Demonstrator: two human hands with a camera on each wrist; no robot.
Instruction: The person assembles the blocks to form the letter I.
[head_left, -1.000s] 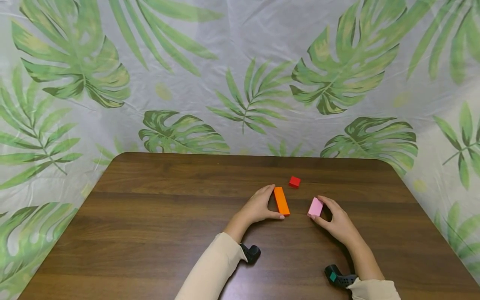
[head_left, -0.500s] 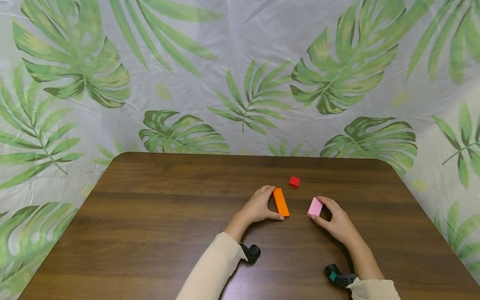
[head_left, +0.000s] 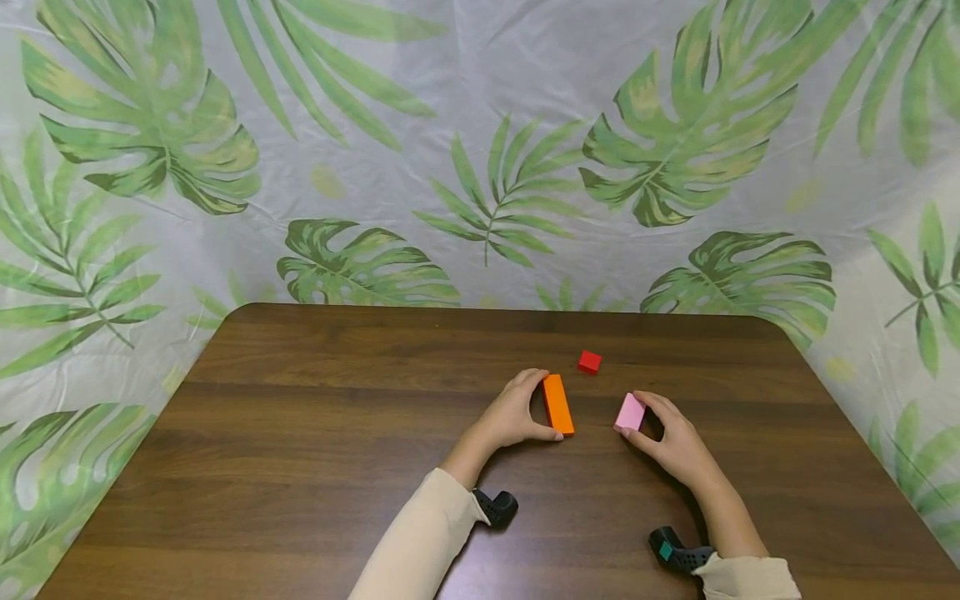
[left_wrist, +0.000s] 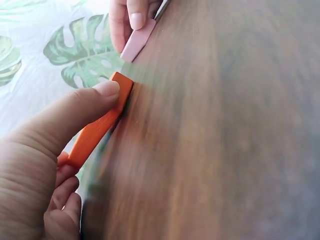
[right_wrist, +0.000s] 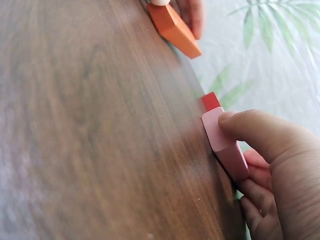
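My left hand (head_left: 513, 414) holds a long orange block (head_left: 558, 406) by its two ends, thumb at the near end and fingers at the far one. In the left wrist view the thumb presses the end of the orange block (left_wrist: 95, 132), close over the table. To the right, my right hand (head_left: 674, 437) grips a shorter pink block (head_left: 630, 412) between thumb and fingers. The right wrist view shows the thumb on top of the pink block (right_wrist: 225, 145). A small red block (head_left: 589, 362) lies behind both hands, touched by neither.
The dark brown wooden table (head_left: 300, 467) has rounded far corners. A pale cloth (head_left: 517, 108) printed with green leaves hangs behind it. Black wrist devices (head_left: 498, 507) sit below the beige sleeves (head_left: 423, 533).
My left hand has shifted slightly to the left with the orange block. My right hand and the pink block stay almost where they were; the red block has not moved.
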